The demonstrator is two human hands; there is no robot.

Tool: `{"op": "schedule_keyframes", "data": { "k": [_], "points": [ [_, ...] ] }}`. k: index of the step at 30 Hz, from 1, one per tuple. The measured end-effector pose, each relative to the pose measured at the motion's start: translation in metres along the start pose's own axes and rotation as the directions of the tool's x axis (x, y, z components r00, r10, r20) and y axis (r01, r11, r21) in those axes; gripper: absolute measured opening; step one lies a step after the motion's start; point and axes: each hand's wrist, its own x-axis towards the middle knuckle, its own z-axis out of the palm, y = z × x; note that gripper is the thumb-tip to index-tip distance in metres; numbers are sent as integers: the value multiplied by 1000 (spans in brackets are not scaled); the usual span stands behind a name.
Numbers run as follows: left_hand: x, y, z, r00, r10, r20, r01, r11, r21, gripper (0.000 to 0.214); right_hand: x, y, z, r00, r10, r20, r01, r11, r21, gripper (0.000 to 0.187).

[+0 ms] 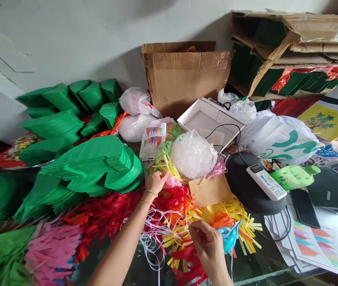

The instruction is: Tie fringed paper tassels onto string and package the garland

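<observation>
My left hand [156, 181] reaches into a heap of fringed paper, its fingers closed at a pink tissue-paper tassel [173, 181]. Yellow-green fringed strips [166, 159] lie right behind its fingertips. Nearer to me, my right hand [207, 240] is closed in a pinch above red fringed paper [187, 258]; what the fingertips hold is too small to make out. Beside it are an orange tassel [221, 219] and a blue one [230, 237]. Loose white ribbon [154, 230] lies tangled between my hands. Yellow fringes [246, 222] spread out to the right.
Stacks of green paper [91, 163] fill the left. A stuffed plastic bag [194, 155], an open white box [198, 115] and a cardboard box [183, 79] stand beyond my hands. To the right are a black case [240, 186], a power strip [266, 182], a green bottle [294, 177] and a phone [304, 206].
</observation>
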Motion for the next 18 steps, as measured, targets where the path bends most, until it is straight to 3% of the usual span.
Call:
{"op": "schedule_keyframes", "data": {
  "k": [4,8,11,13,15,18],
  "points": [
    [2,-19,2,999,-26,20,28,996,-82,29,6,0,0,1000,3,9,-3,1000,2,28],
    [-36,-31,-34,999,-3,-42,-7,970,-244,35,10,0,0,1000,-8,6,8,1000,8,28],
    [-80,-20,-70,995,29,-96,-62,928,-367,44,12,-12,4,999,-39,18,38,999,18,27],
    [-112,-6,-88,994,55,-91,-94,857,-507,39,12,-28,8,997,-80,9,79,997,25,26],
    [-141,7,-96,993,72,-93,-113,799,-591,33,11,-48,11,992,-128,-21,129,991,46,24],
    [-173,22,-96,996,83,23,-48,756,-653,28,9,-75,17,983,-174,-64,181,976,124,22]
  ]
}}
